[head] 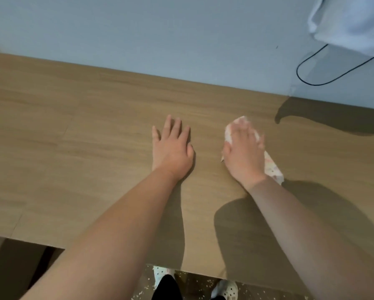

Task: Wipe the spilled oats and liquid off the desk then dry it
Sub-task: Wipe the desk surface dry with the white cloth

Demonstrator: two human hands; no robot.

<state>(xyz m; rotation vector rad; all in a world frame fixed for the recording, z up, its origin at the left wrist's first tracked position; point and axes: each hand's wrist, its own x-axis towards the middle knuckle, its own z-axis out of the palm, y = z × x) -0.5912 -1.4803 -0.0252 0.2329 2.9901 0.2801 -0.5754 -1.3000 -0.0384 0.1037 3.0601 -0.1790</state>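
Your right hand (244, 152) lies flat, fingers straight, pressing the cloth (273, 169) onto the worktop (73, 148) toward its far edge. Your left hand (172, 148) rests open and empty nearby. No spill shows on top, so this looks like drying. Next, sweep with even pressure toward the near edge.

The left hand (172, 146) lies flat on the wooden desk (73, 148), fingers straight and slightly spread. Just beside it, the right hand (243, 150) presses flat on a pale patterned cloth (273, 168); its fingers are blurred. The cloth shows beyond the fingertips and trails out by the wrist. A black cable (311, 71) loops on the grey wall (138, 29) under white fabric (350, 20). Below the desk's near edge, oats (194, 286) speckle the floor around dotted shoes (226, 287).
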